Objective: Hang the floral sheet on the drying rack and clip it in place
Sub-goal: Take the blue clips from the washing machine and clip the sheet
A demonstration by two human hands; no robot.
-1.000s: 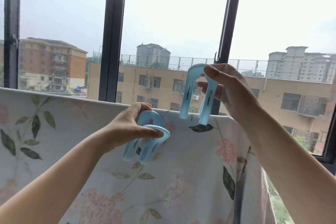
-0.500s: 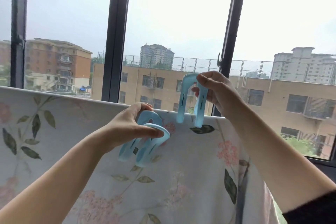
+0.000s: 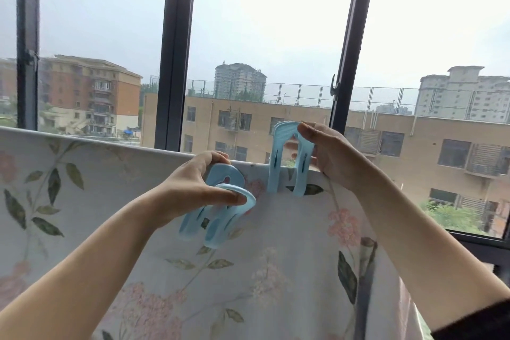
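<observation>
The pale floral fabric sheet (image 3: 248, 270) hangs draped; the right hand (image 3: 335, 159) pinches a light-blue plastic clip (image 3: 276, 165) astride its top edge, the left hand (image 3: 187, 192) grips two unplaced spare clips (image 3: 220, 212).

Dark window frames (image 3: 176, 50) divide a hazy grey sky (image 3: 276, 8) above a tan low-rise block (image 3: 303, 132) topped by a rooftop fence (image 3: 303, 95), flanked by a red-brick apartment building (image 3: 91, 91) and pale high-rises (image 3: 463, 94).

Curled fingers (image 3: 307, 130): left hand (image 3: 190, 192), right hand (image 3: 335, 159)
</observation>
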